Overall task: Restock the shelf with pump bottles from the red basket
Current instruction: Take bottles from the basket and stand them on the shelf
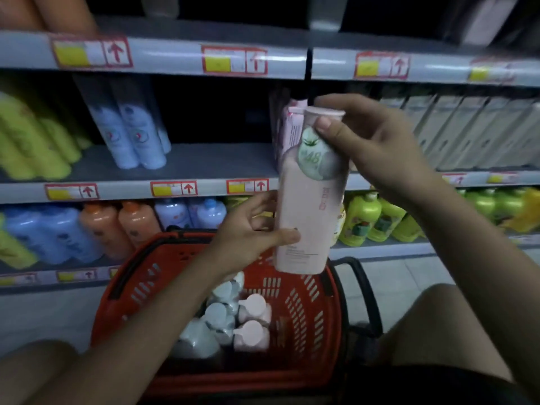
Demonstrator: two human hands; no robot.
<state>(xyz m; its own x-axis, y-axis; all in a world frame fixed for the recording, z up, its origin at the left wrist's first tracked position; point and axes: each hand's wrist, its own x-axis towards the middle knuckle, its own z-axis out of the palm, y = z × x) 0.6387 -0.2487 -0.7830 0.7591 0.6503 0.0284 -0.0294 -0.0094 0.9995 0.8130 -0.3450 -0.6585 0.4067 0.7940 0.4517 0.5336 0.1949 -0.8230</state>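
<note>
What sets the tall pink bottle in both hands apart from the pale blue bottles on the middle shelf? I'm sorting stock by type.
The tall pink bottle is held off the shelf, the left hand low on it and the right hand at its cap; the pale blue bottles stand on the grey middle shelf. The pink one has a round green sticker; the blue ones show a red-and-white mark. Both are tall and slim.

Left hand (251, 229) and right hand (371, 144) raised, fingers curled, both gripping.
</note>
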